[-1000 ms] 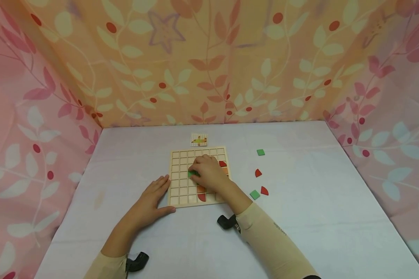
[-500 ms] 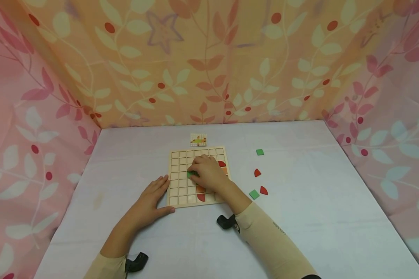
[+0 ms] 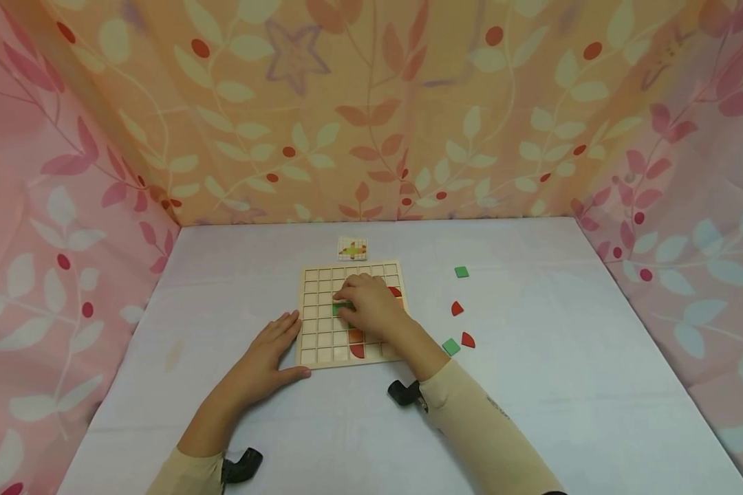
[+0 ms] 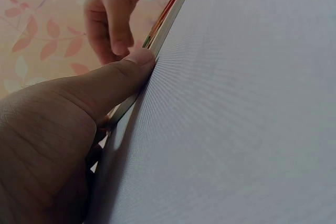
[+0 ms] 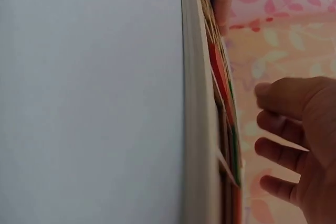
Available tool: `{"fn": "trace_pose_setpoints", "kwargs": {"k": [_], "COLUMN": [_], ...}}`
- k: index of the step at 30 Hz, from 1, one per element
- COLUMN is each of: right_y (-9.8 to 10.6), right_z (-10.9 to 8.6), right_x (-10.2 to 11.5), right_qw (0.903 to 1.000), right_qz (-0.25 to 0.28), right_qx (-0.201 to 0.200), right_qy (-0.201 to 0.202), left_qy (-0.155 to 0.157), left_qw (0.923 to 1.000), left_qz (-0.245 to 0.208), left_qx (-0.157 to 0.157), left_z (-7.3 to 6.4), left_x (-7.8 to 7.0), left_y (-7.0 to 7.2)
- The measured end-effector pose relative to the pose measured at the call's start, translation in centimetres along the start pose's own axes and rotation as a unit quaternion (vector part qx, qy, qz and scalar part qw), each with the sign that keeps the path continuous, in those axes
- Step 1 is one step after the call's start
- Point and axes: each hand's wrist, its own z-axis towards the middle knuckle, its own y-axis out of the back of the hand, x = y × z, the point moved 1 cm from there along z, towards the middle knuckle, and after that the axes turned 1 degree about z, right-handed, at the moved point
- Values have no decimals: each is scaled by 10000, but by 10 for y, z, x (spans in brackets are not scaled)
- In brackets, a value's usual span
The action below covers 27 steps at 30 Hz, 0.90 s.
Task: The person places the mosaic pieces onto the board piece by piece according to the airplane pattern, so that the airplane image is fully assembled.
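Note:
A square wooden grid board (image 3: 325,337) lies flat on the table. My left hand (image 3: 269,357) rests against its left side, fingers extended along the edge and thumb at the front corner; in the left wrist view the thumb (image 4: 123,74) touches the board's edge. Over the middle of the board hovers my right hand (image 3: 374,307), its fingers loosely bent above a green piece (image 3: 336,310). The right wrist view shows these fingertips apart, with nothing between them. An orange square (image 3: 356,335) and red quarter-rounds (image 3: 357,351) sit in the grid. The right hand hides other pieces.
A small pattern card (image 3: 352,248) lies behind the board. To the right are loose pieces: a green tile (image 3: 461,272) at the back, a red quarter-round (image 3: 457,309), another red quarter-round (image 3: 468,339) and a nearer green tile (image 3: 451,346). Patterned cloth walls surround the table.

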Motion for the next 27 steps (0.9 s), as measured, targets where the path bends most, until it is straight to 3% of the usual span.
{"fn": "trace_pose_setpoints", "kwargs": {"k": [5, 9, 17, 27], "right_y": [29, 55, 95, 108], "right_z": [-6, -16, -49, -87], "right_x": [-6, -21, -76, -154], "right_qw": [9992, 9987, 9960, 9879], "right_qz": [203, 316, 315, 659], "right_qx": [-335, -389, -582, -595], "right_qy": [55, -121, -605, -1271], "left_qy": [6, 57, 94, 116], "left_qw": [10000, 10000, 10000, 9999], "left_qz": [4, 15, 4, 26], "left_qx": [-17, -12, -19, -5], "left_z": [0, 0, -1, -1], "left_x": [-1, -1, -2, -1], "left_y": [-1, -2, -2, -1]}}
